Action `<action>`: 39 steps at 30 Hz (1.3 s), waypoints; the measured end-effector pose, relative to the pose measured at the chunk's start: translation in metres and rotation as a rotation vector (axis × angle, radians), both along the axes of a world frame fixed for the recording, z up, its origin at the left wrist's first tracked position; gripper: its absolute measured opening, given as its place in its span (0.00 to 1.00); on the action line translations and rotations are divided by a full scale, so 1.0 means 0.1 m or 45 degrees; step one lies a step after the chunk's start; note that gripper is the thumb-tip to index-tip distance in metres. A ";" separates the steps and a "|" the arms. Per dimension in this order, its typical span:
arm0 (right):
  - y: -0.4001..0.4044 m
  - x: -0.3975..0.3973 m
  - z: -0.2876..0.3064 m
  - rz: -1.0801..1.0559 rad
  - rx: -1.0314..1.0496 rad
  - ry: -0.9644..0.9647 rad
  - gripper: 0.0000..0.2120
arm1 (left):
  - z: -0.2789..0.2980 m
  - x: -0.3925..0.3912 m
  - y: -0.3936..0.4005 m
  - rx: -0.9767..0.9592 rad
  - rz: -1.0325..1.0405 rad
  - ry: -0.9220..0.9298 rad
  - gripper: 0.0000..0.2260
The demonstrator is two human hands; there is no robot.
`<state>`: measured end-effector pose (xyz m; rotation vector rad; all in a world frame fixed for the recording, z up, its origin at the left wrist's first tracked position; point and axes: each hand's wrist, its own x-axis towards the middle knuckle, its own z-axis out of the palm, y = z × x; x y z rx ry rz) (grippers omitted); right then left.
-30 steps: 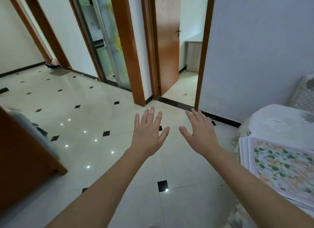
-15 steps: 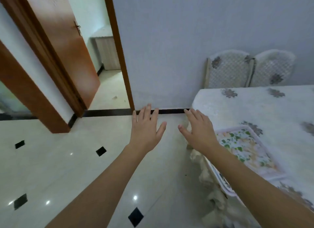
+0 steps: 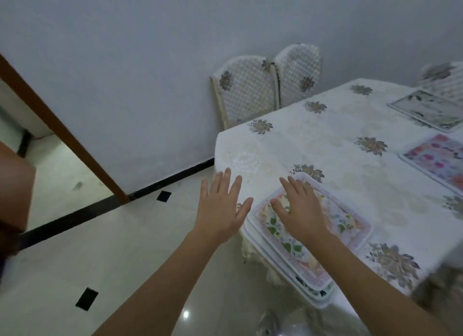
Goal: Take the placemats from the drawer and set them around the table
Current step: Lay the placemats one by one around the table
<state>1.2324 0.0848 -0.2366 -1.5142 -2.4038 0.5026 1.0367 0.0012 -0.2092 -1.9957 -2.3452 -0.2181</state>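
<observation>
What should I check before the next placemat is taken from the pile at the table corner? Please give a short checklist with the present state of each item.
1. Both hands free: ok. The left hand and the right hand are open and hold nothing.
2. Pile in reach: ok. The right hand is above the pile of placemats; contact cannot be told.
3. Pile stable: not ok. Its near edge juts past the table corner.
4. Mats already set: ok. The pink placemat and the grey placemat lie flat further along.
5. Free place for the next mat: ok. The cloth near the two chairs is bare.
6. Number of mats left: cannot tell.
</observation>
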 end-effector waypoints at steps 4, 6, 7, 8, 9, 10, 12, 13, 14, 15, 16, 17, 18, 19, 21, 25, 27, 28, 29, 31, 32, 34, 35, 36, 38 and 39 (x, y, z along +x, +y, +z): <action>0.16 -0.15 -0.23 -0.055 -0.089 0.033 0.32 | -0.02 -0.19 0.36 -0.005 -0.042 0.023 0.32; 0.23 -0.18 -0.26 -0.088 -0.097 0.048 0.31 | -0.03 -0.22 0.52 -0.008 -0.076 -0.003 0.31; 0.26 -0.18 -0.26 -0.109 -0.092 0.049 0.31 | -0.04 -0.22 0.60 -0.009 -0.105 -0.009 0.32; 0.30 -0.17 -0.25 -0.133 -0.086 0.044 0.31 | -0.05 -0.20 0.68 -0.017 -0.138 -0.011 0.32; 0.35 -0.15 -0.24 -0.159 -0.081 0.038 0.31 | -0.06 -0.18 0.76 -0.032 -0.174 -0.015 0.32; 0.39 -0.13 -0.22 -0.189 -0.082 0.036 0.31 | -0.09 -0.16 0.84 -0.048 -0.214 -0.022 0.32; 0.46 -0.08 -0.19 -0.259 -0.081 0.025 0.31 | -0.14 -0.11 1.01 -0.057 -0.303 -0.035 0.33; 0.48 -0.06 -0.18 -0.297 -0.067 0.021 0.32 | -0.18 -0.08 1.09 -0.059 -0.351 -0.036 0.33; 0.51 -0.03 -0.17 -0.338 -0.049 0.019 0.32 | -0.21 -0.06 1.18 -0.062 -0.401 -0.036 0.33; 0.52 -0.02 -0.16 -0.383 -0.032 0.016 0.32 | -0.24 -0.04 1.27 -0.064 -0.451 -0.036 0.33; 0.54 0.00 -0.16 -0.434 -0.031 0.010 0.32 | -0.25 -0.03 1.36 -0.063 -0.500 -0.041 0.33; 0.54 0.02 -0.15 -0.486 -0.033 0.000 0.31 | -0.27 -0.02 1.44 -0.067 -0.548 -0.050 0.33; 0.54 0.03 -0.14 -0.539 -0.040 -0.013 0.31 | -0.27 -0.02 1.50 -0.086 -0.597 -0.055 0.34; 0.52 0.03 -0.12 -0.597 -0.048 -0.023 0.31 | -0.28 -0.03 1.57 -0.115 -0.647 -0.050 0.34; 0.47 0.03 -0.10 -0.724 -0.065 -0.023 0.31 | -0.32 -0.04 1.70 -0.169 -0.739 -0.030 0.32; 0.37 0.02 -0.15 -0.911 -0.113 -0.059 0.31 | -0.45 -0.03 1.93 -0.237 -0.904 -0.022 0.29; 0.28 0.03 -0.19 -0.974 -0.141 -0.086 0.31 | -0.54 0.00 1.96 -0.285 -0.973 -0.058 0.29; 0.22 0.03 -0.22 -1.003 -0.153 -0.099 0.31 | -0.59 0.03 1.95 -0.316 -0.995 -0.083 0.28; 0.16 0.04 -0.25 -1.032 -0.163 -0.101 0.31 | -0.64 0.06 1.95 -0.347 -1.016 -0.104 0.28; 0.07 0.07 -0.32 -1.097 -0.193 -0.081 0.30 | -0.73 0.13 1.95 -0.400 -1.064 -0.107 0.28; 0.03 0.09 -0.36 -1.125 -0.212 -0.078 0.30 | -0.78 0.17 1.97 -0.423 -1.086 -0.093 0.28; -0.01 0.17 -0.45 -1.154 -0.266 -0.092 0.30 | -0.88 0.23 1.98 -0.489 -1.106 -0.075 0.28; -0.03 0.20 -0.50 -1.163 -0.301 -0.100 0.30 | -0.93 0.24 1.97 -0.532 -1.100 -0.064 0.28; -0.05 0.23 -0.56 -1.176 -0.332 -0.103 0.31 | -0.97 0.25 1.96 -0.564 -1.084 -0.049 0.28; -0.07 0.28 -0.68 -1.205 -0.374 -0.095 0.31 | -1.06 0.27 1.95 -0.590 -1.056 0.022 0.29; -0.08 0.31 -0.75 -1.213 -0.390 -0.094 0.31 | -1.11 0.27 1.95 -0.590 -1.046 0.070 0.29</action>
